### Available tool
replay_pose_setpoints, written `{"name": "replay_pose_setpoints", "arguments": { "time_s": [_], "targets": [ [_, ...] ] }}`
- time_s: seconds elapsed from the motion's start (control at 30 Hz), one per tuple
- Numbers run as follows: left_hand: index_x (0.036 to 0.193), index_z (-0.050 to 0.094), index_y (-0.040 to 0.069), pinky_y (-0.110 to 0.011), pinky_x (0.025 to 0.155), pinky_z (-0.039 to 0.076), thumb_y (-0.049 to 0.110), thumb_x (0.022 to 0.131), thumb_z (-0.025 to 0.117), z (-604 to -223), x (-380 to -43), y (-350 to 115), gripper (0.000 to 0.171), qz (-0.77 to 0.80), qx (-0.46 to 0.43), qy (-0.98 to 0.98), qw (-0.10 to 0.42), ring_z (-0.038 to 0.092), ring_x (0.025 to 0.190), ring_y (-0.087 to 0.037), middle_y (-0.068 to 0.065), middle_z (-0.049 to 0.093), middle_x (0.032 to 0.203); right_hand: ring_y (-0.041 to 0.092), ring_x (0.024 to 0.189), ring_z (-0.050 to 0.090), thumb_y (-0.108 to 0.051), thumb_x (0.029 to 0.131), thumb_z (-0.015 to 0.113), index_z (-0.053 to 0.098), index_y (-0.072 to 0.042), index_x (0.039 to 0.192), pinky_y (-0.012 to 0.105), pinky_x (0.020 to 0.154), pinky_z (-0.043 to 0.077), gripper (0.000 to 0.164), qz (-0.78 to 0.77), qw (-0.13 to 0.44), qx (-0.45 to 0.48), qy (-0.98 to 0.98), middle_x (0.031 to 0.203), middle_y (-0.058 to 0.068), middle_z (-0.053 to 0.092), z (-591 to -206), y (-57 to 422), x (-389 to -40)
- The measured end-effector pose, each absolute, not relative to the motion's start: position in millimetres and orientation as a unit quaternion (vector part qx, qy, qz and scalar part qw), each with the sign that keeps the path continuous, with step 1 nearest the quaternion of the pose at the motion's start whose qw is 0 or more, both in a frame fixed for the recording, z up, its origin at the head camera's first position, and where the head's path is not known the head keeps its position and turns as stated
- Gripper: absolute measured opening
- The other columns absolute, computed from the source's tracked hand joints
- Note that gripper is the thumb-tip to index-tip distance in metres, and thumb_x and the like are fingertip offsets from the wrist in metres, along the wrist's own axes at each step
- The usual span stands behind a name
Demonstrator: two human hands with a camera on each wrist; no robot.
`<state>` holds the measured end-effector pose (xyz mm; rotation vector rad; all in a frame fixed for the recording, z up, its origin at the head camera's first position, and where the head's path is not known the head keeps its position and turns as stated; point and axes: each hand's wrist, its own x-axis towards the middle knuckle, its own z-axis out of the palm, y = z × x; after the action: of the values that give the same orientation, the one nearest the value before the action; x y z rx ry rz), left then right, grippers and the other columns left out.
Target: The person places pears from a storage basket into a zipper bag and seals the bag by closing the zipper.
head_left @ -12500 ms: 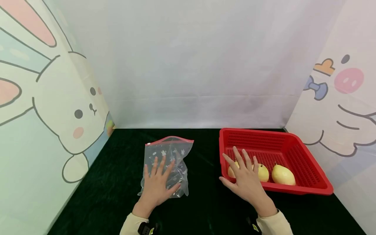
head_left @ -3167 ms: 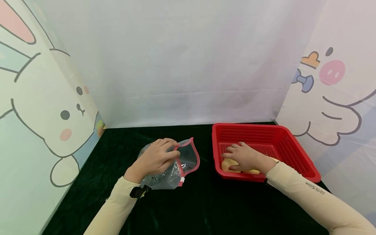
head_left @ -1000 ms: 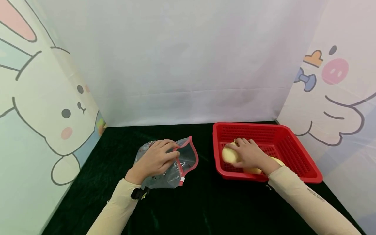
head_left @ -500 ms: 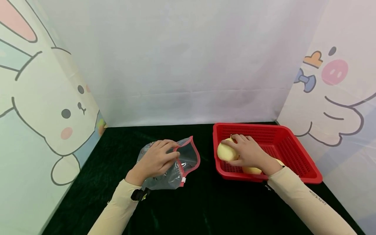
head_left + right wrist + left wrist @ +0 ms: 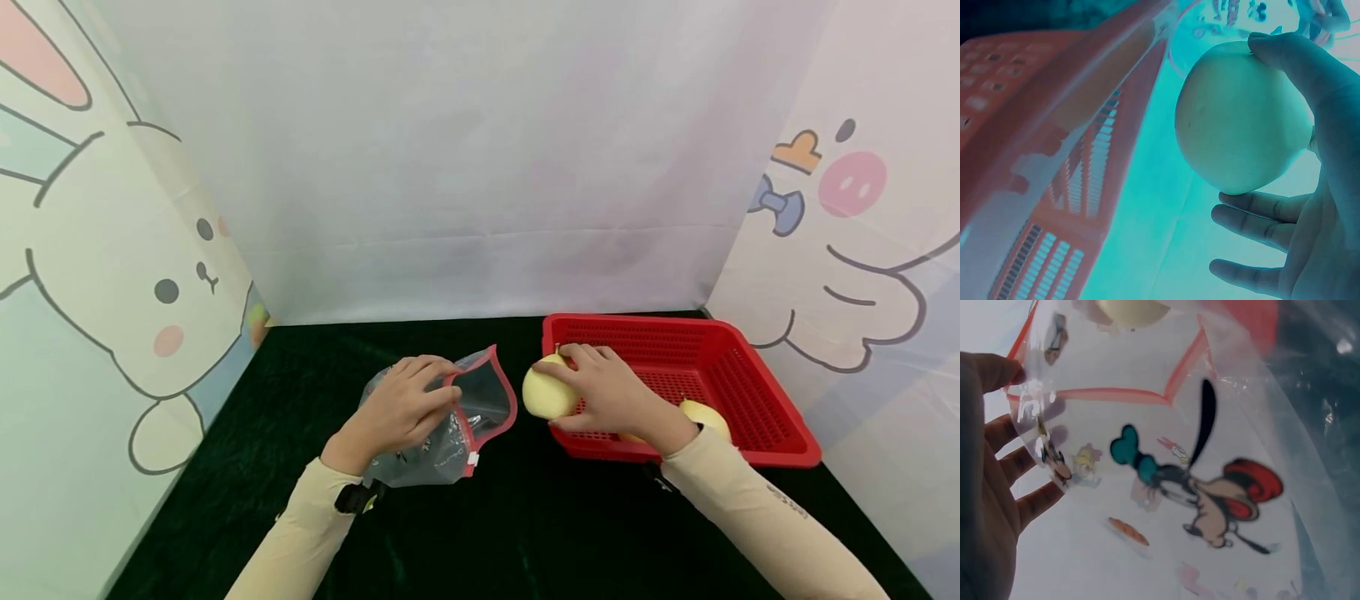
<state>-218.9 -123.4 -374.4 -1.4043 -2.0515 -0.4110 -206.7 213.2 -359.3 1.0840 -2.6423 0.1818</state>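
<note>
My right hand (image 5: 611, 392) grips a pale yellow pear (image 5: 549, 390) at the left rim of the red basket; in the right wrist view thumb and fingertips bracket the pear (image 5: 1241, 119). My left hand (image 5: 401, 408) holds a clear zip bag (image 5: 427, 458) near its red-edged mouth, which gapes toward the pear. In the left wrist view the thumb is at the red edge and the fingers lie behind the printed plastic (image 5: 1147, 506) of the bag. Another pear (image 5: 705, 417) lies in the basket (image 5: 772, 400), and part of one more shows beneath my right wrist.
Dark green cloth (image 5: 480, 533) covers the table. A white curtain (image 5: 480, 167) stands behind it, with cartoon-printed panels at left (image 5: 97, 400) and right (image 5: 892, 275). The basket's raised left wall is right beneath my right hand.
My right hand has taken hold of a pear in the basket, lifted it and carried it left to the rim. Since 3.2 s ago the left hand has stayed at the opened bag.
</note>
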Motion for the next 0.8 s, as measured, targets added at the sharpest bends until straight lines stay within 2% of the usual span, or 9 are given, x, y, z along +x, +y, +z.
{"name": "replay_pose_setpoints", "arguments": {
  "time_s": [0.27, 0.8],
  "targets": [
    [0.104, 0.066, 0.016, -0.047, 0.092, 0.048, 0.035, 0.11, 0.032, -371.9, -215.8, -122.7, 0.039, -0.151, -0.528, -0.78, 0.299, 0.056, 0.113, -0.029, -0.011, 0.062, 0.121, 0.032, 0.116, 0.052, -0.048, 0.076, 0.081, 0.056, -0.021, 0.137, 0.053, 0.09, 0.045, 0.071, 0.096, 0.128, 0.404, -0.901, 0.126, 0.016, 0.054, -354.2, 187.8, -201.4],
    [0.105, 0.066, 0.015, -0.047, 0.092, 0.049, 0.035, 0.11, 0.032, -370.3, -209.7, -119.8, 0.039, -0.169, -0.538, -0.764, 0.313, 0.056, 0.115, -0.029, -0.011, 0.06, 0.124, 0.028, 0.114, 0.054, -0.053, 0.081, 0.076, 0.053, -0.022, 0.139, 0.049, 0.088, 0.045, 0.069, 0.109, 0.134, 0.436, -0.883, 0.129, 0.014, 0.055, -361.0, 154.3, -201.8]
  ]
}}
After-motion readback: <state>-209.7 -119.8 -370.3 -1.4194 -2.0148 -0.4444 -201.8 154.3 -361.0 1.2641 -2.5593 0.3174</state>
